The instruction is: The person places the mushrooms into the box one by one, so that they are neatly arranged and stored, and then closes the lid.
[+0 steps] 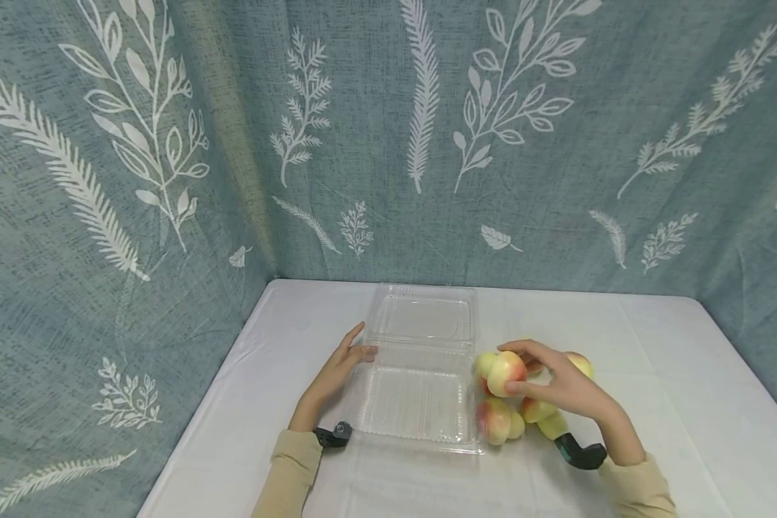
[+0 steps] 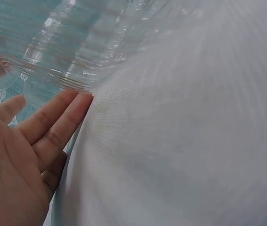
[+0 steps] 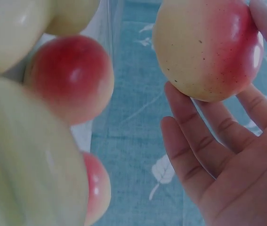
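Note:
A clear plastic clamshell box point(image 1: 408, 406) lies opened flat on the table, its lid point(image 1: 421, 316) folded away to the back. My left hand point(image 1: 337, 370) is at the box's left side with fingers extended; in the left wrist view its fingertips point(image 2: 84, 101) touch the clear plastic edge. To the right of the box, my right hand point(image 1: 560, 385) grips a yellow-and-red peach point(image 1: 506, 374) between thumb and fingers. The right wrist view shows this peach point(image 3: 208, 47) with small dark specks. Around and under that hand lie several more peaches point(image 1: 494, 421), partly hidden by it.
A white cloth covers the table point(image 1: 641, 352). Blue-green curtains point(image 1: 375, 144) with white leaf patterns stand behind the table and along its sides. Another peach point(image 1: 581, 363) sits just behind my right hand. Dark wrist cameras point(image 1: 334, 435) are strapped at both wrists.

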The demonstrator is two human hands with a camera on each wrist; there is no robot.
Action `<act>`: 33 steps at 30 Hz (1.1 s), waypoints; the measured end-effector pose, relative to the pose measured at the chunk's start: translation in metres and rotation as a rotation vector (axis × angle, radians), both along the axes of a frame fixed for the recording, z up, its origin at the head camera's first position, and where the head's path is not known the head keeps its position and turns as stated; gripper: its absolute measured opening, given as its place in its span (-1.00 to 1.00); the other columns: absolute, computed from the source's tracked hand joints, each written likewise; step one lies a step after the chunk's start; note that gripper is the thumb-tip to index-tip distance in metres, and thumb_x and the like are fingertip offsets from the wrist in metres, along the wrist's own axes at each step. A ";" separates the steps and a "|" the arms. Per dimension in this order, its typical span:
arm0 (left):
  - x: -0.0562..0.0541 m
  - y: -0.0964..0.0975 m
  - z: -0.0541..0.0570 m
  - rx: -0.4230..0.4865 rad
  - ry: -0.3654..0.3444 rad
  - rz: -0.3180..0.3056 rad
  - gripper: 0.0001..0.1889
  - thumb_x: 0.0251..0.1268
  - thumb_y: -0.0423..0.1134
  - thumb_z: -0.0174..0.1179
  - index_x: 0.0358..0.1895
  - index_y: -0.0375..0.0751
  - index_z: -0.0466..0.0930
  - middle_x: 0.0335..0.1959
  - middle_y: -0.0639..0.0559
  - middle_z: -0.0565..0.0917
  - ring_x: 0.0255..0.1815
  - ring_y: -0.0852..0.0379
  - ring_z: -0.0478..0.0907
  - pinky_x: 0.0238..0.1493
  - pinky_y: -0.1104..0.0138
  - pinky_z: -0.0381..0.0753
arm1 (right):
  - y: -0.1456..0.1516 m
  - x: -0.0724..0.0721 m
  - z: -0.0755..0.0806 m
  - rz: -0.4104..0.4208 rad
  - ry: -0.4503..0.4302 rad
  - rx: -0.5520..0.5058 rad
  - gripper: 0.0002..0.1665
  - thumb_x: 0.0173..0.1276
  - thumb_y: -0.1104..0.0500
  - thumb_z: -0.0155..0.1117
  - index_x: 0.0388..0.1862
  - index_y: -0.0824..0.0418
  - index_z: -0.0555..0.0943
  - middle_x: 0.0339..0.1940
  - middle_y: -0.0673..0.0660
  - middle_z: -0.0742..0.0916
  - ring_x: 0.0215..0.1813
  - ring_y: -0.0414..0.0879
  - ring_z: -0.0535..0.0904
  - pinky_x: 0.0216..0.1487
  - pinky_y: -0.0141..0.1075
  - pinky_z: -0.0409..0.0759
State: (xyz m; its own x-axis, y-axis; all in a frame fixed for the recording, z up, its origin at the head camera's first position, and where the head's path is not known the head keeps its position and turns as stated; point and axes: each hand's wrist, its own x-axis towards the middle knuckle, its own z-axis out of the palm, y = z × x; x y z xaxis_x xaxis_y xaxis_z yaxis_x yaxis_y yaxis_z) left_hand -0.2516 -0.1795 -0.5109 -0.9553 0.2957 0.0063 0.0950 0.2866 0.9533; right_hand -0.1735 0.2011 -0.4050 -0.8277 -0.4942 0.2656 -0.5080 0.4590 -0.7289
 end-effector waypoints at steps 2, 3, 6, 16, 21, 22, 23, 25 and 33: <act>0.004 0.001 0.008 0.006 -0.001 -0.012 -0.43 0.51 -0.18 -0.21 0.48 -0.11 -0.14 0.17 -0.29 0.49 0.13 -0.21 0.49 0.31 -0.18 0.08 | -0.004 0.000 0.000 0.009 0.000 0.002 -0.44 0.12 0.23 0.39 0.12 0.23 0.47 -0.04 0.00 0.64 -0.12 -0.21 0.55 -0.09 -0.28 0.55; 0.006 0.001 0.012 0.006 0.002 -0.021 -0.43 0.51 -0.19 -0.21 0.48 -0.15 -0.15 0.17 -0.32 0.48 0.13 -0.23 0.48 0.30 -0.18 0.08 | -0.005 -0.001 -0.001 0.012 -0.002 0.001 -0.44 0.12 0.23 0.39 0.12 0.23 0.47 -0.04 0.00 0.63 -0.11 -0.21 0.54 -0.08 -0.25 0.55; 0.011 0.002 0.023 -0.001 0.009 -0.036 -0.42 0.50 -0.23 -0.21 0.47 -0.24 -0.17 0.18 -0.37 0.45 0.13 -0.27 0.46 0.30 -0.17 0.11 | -0.010 -0.004 -0.008 0.019 0.000 0.004 -0.44 0.12 0.21 0.40 0.13 0.19 0.47 -0.04 -0.03 0.62 -0.09 -0.21 0.52 -0.05 -0.24 0.54; 0.013 0.004 0.028 -0.004 0.025 -0.015 -0.42 0.48 -0.28 -0.16 0.46 -0.29 -0.12 0.23 -0.38 0.39 0.17 -0.26 0.43 0.31 -0.09 0.18 | -0.022 -0.014 -0.027 0.080 0.028 -0.004 -0.44 0.11 0.00 0.41 0.11 -0.05 0.47 -0.10 -0.15 0.63 -0.16 -0.22 0.55 -0.14 -0.25 0.56; 0.012 0.003 0.027 0.009 0.026 -0.022 -0.43 0.48 -0.29 -0.17 0.46 -0.28 -0.12 0.24 -0.39 0.37 0.19 -0.27 0.41 0.31 -0.09 0.18 | -0.029 -0.013 -0.028 0.087 0.005 0.001 -0.45 0.11 -0.05 0.40 0.09 -0.09 0.47 -0.11 -0.18 0.62 -0.13 -0.23 0.57 -0.08 -0.25 0.55; 0.012 0.003 0.027 0.011 0.025 -0.023 -0.43 0.48 -0.29 -0.17 0.46 -0.27 -0.12 0.24 -0.39 0.37 0.20 -0.27 0.40 0.31 -0.08 0.18 | -0.029 -0.012 -0.028 0.088 -0.006 0.002 -0.46 0.11 -0.06 0.40 0.09 -0.10 0.47 -0.10 -0.18 0.62 -0.11 -0.23 0.57 -0.06 -0.24 0.55; 0.012 0.003 0.027 0.010 0.028 -0.025 -0.43 0.48 -0.29 -0.17 0.46 -0.28 -0.12 0.24 -0.39 0.37 0.20 -0.26 0.40 0.31 -0.08 0.18 | -0.030 -0.011 -0.029 0.090 -0.021 0.003 -0.45 0.11 -0.06 0.40 0.09 -0.11 0.46 -0.09 -0.18 0.61 -0.09 -0.23 0.56 -0.04 -0.23 0.54; 0.012 0.003 0.027 0.009 0.028 -0.026 -0.43 0.48 -0.28 -0.17 0.46 -0.27 -0.12 0.24 -0.39 0.37 0.20 -0.26 0.39 0.32 -0.07 0.18 | -0.032 -0.010 -0.029 0.097 -0.048 0.007 -0.44 0.11 -0.07 0.39 0.10 -0.11 0.44 -0.06 -0.18 0.60 -0.05 -0.23 0.55 -0.02 -0.20 0.54; 0.012 0.004 0.027 0.003 0.025 -0.015 -0.43 0.48 -0.28 -0.16 0.46 -0.27 -0.11 0.24 -0.37 0.38 0.21 -0.25 0.39 0.33 -0.08 0.15 | -0.041 -0.007 -0.031 0.143 -0.129 0.012 -0.43 0.11 -0.10 0.37 0.10 -0.10 0.42 0.03 -0.12 0.57 0.02 -0.18 0.56 0.01 -0.06 0.56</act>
